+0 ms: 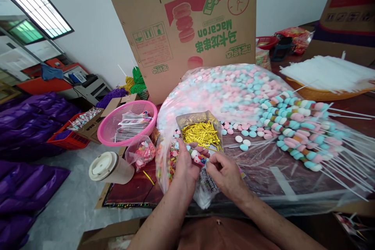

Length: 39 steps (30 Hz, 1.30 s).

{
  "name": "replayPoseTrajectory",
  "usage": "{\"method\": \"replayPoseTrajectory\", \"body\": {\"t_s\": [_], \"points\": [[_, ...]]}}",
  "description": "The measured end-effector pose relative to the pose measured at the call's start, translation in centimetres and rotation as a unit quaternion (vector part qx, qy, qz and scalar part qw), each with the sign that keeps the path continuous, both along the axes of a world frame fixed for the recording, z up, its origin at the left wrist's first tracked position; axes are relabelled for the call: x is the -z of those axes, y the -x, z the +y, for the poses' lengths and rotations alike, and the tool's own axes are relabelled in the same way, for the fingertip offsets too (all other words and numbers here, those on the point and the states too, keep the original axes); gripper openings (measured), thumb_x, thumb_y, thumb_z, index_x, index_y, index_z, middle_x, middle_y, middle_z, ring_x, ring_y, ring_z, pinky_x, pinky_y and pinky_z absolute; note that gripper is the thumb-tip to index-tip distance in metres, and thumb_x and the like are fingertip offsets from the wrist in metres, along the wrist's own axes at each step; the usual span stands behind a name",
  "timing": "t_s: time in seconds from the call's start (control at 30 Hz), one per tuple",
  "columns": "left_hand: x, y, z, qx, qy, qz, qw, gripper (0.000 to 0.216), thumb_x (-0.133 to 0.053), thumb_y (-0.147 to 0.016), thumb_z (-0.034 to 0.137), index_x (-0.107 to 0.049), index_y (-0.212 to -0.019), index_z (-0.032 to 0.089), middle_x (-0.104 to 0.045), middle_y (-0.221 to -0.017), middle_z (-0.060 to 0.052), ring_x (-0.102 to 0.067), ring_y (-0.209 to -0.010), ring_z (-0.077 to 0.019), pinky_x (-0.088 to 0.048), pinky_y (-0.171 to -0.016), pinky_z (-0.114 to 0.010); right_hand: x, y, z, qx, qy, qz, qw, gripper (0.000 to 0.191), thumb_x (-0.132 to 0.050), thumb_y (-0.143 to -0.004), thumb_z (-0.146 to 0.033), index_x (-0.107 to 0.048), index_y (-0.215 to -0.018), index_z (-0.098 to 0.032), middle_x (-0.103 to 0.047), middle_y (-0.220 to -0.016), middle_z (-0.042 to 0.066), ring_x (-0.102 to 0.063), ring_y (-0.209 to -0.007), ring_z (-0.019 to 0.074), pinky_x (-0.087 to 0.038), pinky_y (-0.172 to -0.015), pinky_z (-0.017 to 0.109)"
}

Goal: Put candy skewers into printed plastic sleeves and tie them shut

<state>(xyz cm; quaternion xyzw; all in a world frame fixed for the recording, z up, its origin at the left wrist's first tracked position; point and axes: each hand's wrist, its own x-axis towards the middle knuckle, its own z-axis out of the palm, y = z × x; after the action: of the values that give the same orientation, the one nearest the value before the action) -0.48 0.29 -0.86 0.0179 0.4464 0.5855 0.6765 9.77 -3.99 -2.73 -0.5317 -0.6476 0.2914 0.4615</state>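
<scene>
My left hand (pixel 185 166) is closed around a candy skewer (pixel 197 157) with pastel pieces, near the table's front edge. My right hand (pixel 224 172) pinches at the same skewer's end, over a small printed clear bag (pixel 206 187). Just behind my hands lies an open packet of gold twist ties (pixel 202 133). A bag of small coloured candies (pixel 165 162) sits left of my left hand.
A big clear bag of pink and blue marshmallows (pixel 231 90) fills the table middle. Finished skewers (pixel 299 133) lie to the right, white sticks (pixel 328 72) in a basket behind. A pink basket (pixel 129 123), lidded cup (pixel 109 168) and macaron carton (pixel 187 27) stand left and behind.
</scene>
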Motion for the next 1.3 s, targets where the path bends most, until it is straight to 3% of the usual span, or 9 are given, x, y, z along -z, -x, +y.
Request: {"method": "replayPoseTrajectory", "body": {"t_s": [0.13,0.23,0.4,0.53,0.73,0.97,1.13,1.2,1.3], "points": [[-0.6,1.2,0.3,-0.001,0.031,-0.011,0.999,0.051,-0.036,-0.08,0.064,-0.046,-0.062,0.018,-0.049,-0.043,0.0,-0.053,-0.043,-0.0164,-0.047,-0.048,-0.03,-0.5,-1.8,-0.6,-0.003,-0.032,0.006,0.999,0.024,-0.044,-0.081,-0.026,-0.043,-0.058,-0.02,-0.045,-0.057,-0.002,-0.044,-0.055,0.0124,-0.035,-0.052,0.023],[-1.3,1.7,0.3,0.004,0.053,-0.018,0.998,0.051,-0.037,-0.08,0.065,-0.049,-0.064,0.018,-0.051,-0.044,0.0,-0.054,-0.043,-0.017,-0.048,-0.05,-0.033,-0.2,-3.5,-1.2,-0.062,-0.031,-0.071,0.995,0.023,-0.042,-0.086,-0.031,-0.052,-0.07,-0.019,-0.056,-0.067,0.002,-0.051,-0.065,0.0156,-0.038,-0.06,0.026],[-2.0,1.4,0.2,0.011,0.055,-0.02,0.998,0.052,-0.039,-0.078,0.066,-0.05,-0.063,0.017,-0.052,-0.044,0.0,-0.052,-0.041,-0.015,-0.05,-0.053,-0.034,1.0,-4.3,-2.9,-0.161,0.043,-0.142,0.976,0.031,-0.033,-0.091,-0.03,-0.055,-0.074,-0.019,-0.06,-0.063,0.003,-0.053,-0.058,0.0155,-0.036,-0.054,0.025],[-2.0,0.6,-0.2,0.029,0.03,0.003,0.999,0.053,-0.043,-0.074,0.068,-0.049,-0.062,0.017,-0.046,-0.039,0.003,-0.05,-0.038,-0.0135,-0.052,-0.055,-0.035,0.8,-3.7,-2.9,-0.14,0.064,-0.122,0.981,0.032,-0.031,-0.091,-0.031,-0.054,-0.072,-0.019,-0.058,-0.06,0.002,-0.05,-0.053,0.0143,-0.033,-0.05,0.023],[-1.6,-0.9,-1.0,0.034,0.004,0.054,0.998,0.05,-0.053,-0.071,0.066,-0.049,-0.063,0.016,-0.048,-0.041,0.003,-0.052,-0.041,-0.013,-0.052,-0.058,-0.033,0.0,-2.6,-2.3,-0.111,0.031,-0.133,0.984,0.032,-0.03,-0.09,-0.029,-0.053,-0.069,-0.019,-0.06,-0.06,0.003,-0.053,-0.053,0.0146,-0.032,-0.049,0.024],[0.3,-2.9,-2.5,0.044,0.002,0.039,0.998,0.048,-0.066,-0.062,0.06,-0.045,-0.054,0.017,-0.047,-0.041,0.004,-0.055,-0.049,-0.0136,-0.049,-0.059,-0.026,1.4,-1.0,-1.7,-0.041,0.025,-0.241,0.969,0.034,-0.027,-0.088,-0.021,-0.06,-0.085,-0.013,-0.068,-0.073,0.013,-0.062,-0.063,0.0209,-0.034,-0.053,0.028],[0.8,-0.8,-4.0,0.156,-0.032,0.065,0.985,0.046,-0.071,-0.061,0.054,-0.059,-0.083,0.016,-0.064,-0.072,-0.003,-0.061,-0.06,-0.0155,-0.049,-0.058,-0.028,2.0,-2.8,-1.4,-0.029,0.052,-0.08,0.995,0.033,-0.031,-0.088,-0.034,-0.056,-0.072,-0.019,-0.061,-0.059,0.004,-0.056,-0.055,0.016,-0.036,-0.051,0.025],[1.3,0.3,-4.3,0.148,-0.078,0.162,0.973,0.041,-0.074,-0.062,0.045,-0.062,-0.088,0.016,-0.067,-0.081,-0.006,-0.062,-0.064,-0.015,-0.049,-0.061,-0.027,1.5,-3.4,-1.3,-0.039,0.103,0.018,0.994,0.033,-0.034,-0.087,-0.04,-0.051,-0.066,-0.02,-0.053,-0.05,-0.001,-0.048,-0.047,0.0136,-0.035,-0.047,0.024],[2.0,1.2,-4.2,0.106,-0.166,0.345,0.918,0.027,-0.076,-0.063,0.029,-0.067,-0.085,0.015,-0.068,-0.082,-0.006,-0.06,-0.072,-0.0149,-0.047,-0.069,-0.024,0.8,-3.3,-1.3,-0.082,0.179,0.135,0.971,0.035,-0.036,-0.085,-0.047,-0.046,-0.064,-0.021,-0.042,-0.041,-0.006,-0.04,-0.04,0.0114,-0.033,-0.043,0.022]]}}
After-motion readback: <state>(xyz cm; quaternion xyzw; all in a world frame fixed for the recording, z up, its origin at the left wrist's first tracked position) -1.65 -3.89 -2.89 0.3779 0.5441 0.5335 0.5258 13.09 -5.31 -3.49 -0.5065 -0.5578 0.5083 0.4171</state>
